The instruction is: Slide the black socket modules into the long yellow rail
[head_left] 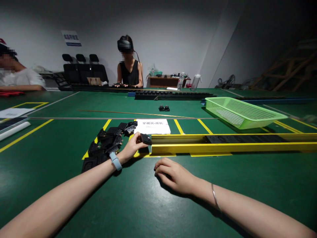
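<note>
My left hand [133,147] pinches a black plastic module [146,139] between thumb and fingers. That module is at the left end of a yellow channel rail [183,149], level with its opening; whether it touches the rail, I cannot tell. Several similar dark modules [245,138] sit in a row inside the rail, further right. Beside my left wrist lies a heap of black modules [106,140]. My right hand [174,175] rests on the green table in front of the rail, its fingers curled in and nothing visible in them.
A white paper label [153,126] lies behind the rail's left end. Beyond the rail stands a light green basket [242,114]. Two small black parts [163,108] and a thin rod [133,113] lie farther back. Across the table sits a person [130,69]; another person [19,77] is at left.
</note>
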Demonstrator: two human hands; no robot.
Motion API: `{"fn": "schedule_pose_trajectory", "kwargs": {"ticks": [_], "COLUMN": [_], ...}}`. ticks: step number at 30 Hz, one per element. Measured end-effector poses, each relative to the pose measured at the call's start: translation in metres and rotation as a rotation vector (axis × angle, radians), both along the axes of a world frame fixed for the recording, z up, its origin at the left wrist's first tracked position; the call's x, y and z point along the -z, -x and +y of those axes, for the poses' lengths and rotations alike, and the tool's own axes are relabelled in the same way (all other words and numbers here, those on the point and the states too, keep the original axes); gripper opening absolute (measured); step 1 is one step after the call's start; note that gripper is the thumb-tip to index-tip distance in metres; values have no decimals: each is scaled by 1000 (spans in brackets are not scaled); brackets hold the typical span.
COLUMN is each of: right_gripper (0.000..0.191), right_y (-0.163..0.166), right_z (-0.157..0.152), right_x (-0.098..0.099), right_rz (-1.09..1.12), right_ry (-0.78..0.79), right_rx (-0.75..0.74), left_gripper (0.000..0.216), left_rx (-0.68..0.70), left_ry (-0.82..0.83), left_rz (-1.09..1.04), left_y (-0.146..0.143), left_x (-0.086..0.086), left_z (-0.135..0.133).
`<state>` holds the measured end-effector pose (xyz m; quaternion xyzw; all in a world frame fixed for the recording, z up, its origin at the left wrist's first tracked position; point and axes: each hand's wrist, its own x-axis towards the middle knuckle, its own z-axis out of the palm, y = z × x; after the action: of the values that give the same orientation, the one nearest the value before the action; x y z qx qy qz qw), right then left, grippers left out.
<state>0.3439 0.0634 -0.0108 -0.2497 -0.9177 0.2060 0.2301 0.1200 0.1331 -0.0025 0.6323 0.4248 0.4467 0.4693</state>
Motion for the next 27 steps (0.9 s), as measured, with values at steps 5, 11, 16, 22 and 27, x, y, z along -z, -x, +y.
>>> {"fn": "schedule_pose_trajectory", "kwargs": {"ticks": [5,11,16,22,27], "right_gripper": [16,16,16,15,16], "right_y": [0,0,0,0,-1], "right_z": [-1,-2,-1,-1,-1], "right_x": [-1,-1,-1,0,0], "right_rz": [4,7,7,4,13], "right_ry": [-6,-7,-12,-8,-12], "right_rx": [1,0,-3,-2,-5], "left_gripper": [27,29,31,34,33], "left_rx": [32,46,57,97,92], "left_ry": [13,6,12,17,22], "left_rz": [-17,-27,-30,-57,-46], "left_y": [1,1,3,6,7], "left_x": [2,3,5,13,15], "left_z": [1,2,3,9,10]}}
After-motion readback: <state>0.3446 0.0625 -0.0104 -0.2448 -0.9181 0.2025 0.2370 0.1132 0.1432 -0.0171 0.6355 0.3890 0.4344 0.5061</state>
